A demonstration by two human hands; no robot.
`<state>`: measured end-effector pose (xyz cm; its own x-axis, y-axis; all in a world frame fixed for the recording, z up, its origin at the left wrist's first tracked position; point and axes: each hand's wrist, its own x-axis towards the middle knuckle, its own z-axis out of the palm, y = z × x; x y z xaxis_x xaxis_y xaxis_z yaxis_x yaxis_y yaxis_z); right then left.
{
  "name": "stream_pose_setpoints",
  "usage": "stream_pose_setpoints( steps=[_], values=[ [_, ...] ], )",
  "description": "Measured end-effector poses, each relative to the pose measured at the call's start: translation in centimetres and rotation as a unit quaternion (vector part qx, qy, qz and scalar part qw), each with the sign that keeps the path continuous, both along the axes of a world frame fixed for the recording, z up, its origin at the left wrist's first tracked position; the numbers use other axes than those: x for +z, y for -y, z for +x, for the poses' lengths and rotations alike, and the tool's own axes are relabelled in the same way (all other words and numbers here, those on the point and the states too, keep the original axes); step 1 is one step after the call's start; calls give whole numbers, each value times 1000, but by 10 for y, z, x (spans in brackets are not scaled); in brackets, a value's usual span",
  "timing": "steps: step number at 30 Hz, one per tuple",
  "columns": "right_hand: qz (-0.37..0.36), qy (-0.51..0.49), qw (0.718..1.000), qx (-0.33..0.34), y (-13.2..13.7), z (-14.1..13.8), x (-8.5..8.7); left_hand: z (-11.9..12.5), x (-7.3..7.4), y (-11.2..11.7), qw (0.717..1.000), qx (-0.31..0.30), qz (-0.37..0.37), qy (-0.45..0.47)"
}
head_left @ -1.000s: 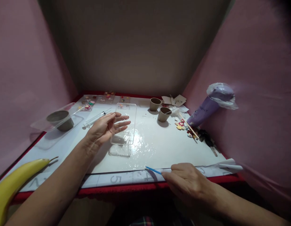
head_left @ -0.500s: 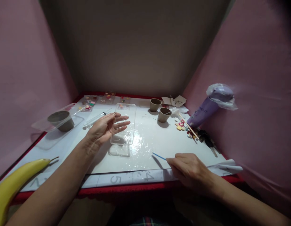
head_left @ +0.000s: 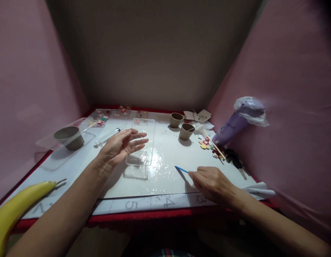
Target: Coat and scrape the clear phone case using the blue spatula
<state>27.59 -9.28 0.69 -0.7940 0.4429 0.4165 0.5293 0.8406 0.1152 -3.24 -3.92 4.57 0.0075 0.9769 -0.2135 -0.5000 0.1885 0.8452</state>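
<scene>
1. Clear phone case [head_left: 151, 151] sits in the left hand [head_left: 118, 146], near the middle of the white sheet [head_left: 165, 182] on the table [head_left: 144, 217]. From my station I see that grip as loose: thumb at the left edge, fingers spread apart across it.

2. On the near right, the right hand [head_left: 212, 182] has a narrow grip on a blue stick [head_left: 181, 169], pinched between thumb and fingers. Its tip points left toward the case, well apart from it.

3. As for progress, I judge the work partway along. Decorated clear pieces [head_left: 123, 112] on the far left already carry coloured charms. Most of the held case looks bare; at its far end I can't tell whether the bits of colour are on it or seen through it.

4. What I'd count as left over is the pile of loose charms [head_left: 204, 144] on the right, set on no piece, with a wooden stick [head_left: 215, 145] lying by it.

5. Two brown cups stand upright at the far right of centre; the nearer cup [head_left: 186, 132] has a thin stick in it. A syringe [head_left: 109, 136] lies just beyond the left hand.
</scene>
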Motion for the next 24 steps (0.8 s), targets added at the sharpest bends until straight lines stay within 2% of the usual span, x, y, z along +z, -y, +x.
stream_pose_setpoints(
  steps=[2, 4, 6, 8, 10, 12, 15, 17, 19, 24],
  values=[
    [54, -22, 998, 11, -5, -8, 5, 1, 0, 1, 1000, -7, -3, 2],
    [72, -75, 994, 24, -6, -20, 11, 1, -1, 1, 1000, -17, -1, 7],
    [42, -170, 984, 23, -6, -34, 17, 1, -2, 1, 999, -30, 3, 15],
    [-35, -289, 957, -7, -7, -48, 23, 0, -3, 2, 999, -44, 3, 20],
    [-151, -399, 903, -49, -11, -61, 27, 0, -2, 3, 998, -58, 1, 22],
    [-277, -485, 827, -72, -19, -72, 29, -1, -1, 5, 997, -70, 0, 24],
    [-440, -543, 713, -62, -32, -85, 27, -1, 1, 7, 995, -97, 5, 37],
    [-507, -548, 663, -58, -38, -91, 24, -2, 0, 7, 993, -112, 9, 48],
    [-533, -544, 645, -68, -40, -94, 20, -3, -1, 6, 991, -117, 11, 59],
    [-532, -537, 647, -96, -36, -91, 16, -4, -3, 4, 991, -108, 18, 75]
  ],
)
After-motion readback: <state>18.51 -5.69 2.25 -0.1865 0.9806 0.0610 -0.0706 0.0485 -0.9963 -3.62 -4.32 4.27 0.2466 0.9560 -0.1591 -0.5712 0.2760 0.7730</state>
